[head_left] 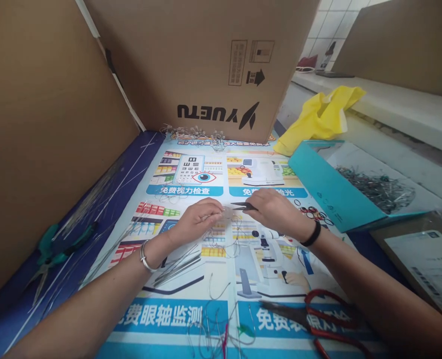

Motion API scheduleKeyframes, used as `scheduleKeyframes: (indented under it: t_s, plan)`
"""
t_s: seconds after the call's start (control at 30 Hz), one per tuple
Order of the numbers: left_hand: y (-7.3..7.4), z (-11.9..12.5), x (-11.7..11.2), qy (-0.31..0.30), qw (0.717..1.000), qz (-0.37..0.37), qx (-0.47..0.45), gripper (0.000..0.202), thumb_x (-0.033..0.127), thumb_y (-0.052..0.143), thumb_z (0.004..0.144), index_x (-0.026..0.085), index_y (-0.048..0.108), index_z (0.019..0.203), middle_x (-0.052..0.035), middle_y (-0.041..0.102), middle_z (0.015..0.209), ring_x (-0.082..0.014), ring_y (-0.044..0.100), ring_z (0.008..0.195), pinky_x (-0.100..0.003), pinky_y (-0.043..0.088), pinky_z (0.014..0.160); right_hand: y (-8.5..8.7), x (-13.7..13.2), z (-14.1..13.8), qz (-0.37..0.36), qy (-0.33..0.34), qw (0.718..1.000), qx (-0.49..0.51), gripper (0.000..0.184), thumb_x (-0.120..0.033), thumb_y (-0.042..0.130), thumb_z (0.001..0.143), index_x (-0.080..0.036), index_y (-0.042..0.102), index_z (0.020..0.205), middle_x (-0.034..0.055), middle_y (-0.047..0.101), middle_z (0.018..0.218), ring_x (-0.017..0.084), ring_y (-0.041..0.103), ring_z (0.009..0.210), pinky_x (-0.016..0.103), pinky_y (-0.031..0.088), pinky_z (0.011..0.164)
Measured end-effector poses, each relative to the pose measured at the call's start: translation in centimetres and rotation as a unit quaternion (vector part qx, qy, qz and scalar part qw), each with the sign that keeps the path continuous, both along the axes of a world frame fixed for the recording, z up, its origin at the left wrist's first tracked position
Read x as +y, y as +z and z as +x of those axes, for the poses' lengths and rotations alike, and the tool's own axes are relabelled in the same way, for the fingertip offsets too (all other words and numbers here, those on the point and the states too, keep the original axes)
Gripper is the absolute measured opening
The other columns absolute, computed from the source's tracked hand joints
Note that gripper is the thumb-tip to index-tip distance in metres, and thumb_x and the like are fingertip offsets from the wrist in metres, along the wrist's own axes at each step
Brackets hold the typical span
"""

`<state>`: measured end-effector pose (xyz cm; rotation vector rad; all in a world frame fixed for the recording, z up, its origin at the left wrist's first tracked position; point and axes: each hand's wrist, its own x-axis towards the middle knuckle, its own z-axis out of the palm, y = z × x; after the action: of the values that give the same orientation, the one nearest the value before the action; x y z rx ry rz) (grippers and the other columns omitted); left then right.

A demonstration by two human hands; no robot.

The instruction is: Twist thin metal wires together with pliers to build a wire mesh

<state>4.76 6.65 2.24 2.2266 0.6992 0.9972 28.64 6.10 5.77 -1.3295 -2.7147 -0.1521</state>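
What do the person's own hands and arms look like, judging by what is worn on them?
The left hand is ungloved, with a shiny silver-coloured bangle at its wrist. The right hand is ungloved too, with a plain black band at its wrist. No sleeve can be made out.

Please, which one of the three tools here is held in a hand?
The black-tipped tool, in the right hand. The teal-handled pliers at far left and the red-handled scissors at lower right both lie unheld.
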Motion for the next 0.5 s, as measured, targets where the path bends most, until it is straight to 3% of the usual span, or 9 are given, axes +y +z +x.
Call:
scheduleKeyframes:
  t_s: [0.2, 0.5]
  plan:
    - [0.0, 0.0, -0.1, -0.022, 0.999, -0.042, -0.009, 0.016, 0.025, 0.050, 0.088, 0.017, 0.063, 0.085, -0.0069, 0.063, 0.090, -0.0140, 0.058, 0.087, -0.030, 0.048, 0.082, -2.4, 0.0, -0.8, -0.001, 0.032, 0.998, 0.055, 0.029, -0.034, 0.046, 0.090, -0.013, 0.064, 0.088, 0.0086, 0.062, 0.082, 0.018, 0.052, 0.081, 0.031, 0.034, 0.074]
    - [-0.4, 0.2, -0.2, -0.029, 0.998, -0.049, 0.007, 0.018, 0.028, 0.049, 0.089, 0.018, 0.063, 0.085, -0.0053, 0.066, 0.089, -0.0149, 0.060, 0.090, -0.031, 0.050, 0.082, -4.4, 0.1, -1.9, 0.003, 0.030, 0.993, 0.116, 0.028, -0.034, 0.046, 0.089, -0.013, 0.064, 0.089, 0.0094, 0.064, 0.080, 0.017, 0.055, 0.077, 0.028, 0.038, 0.071]
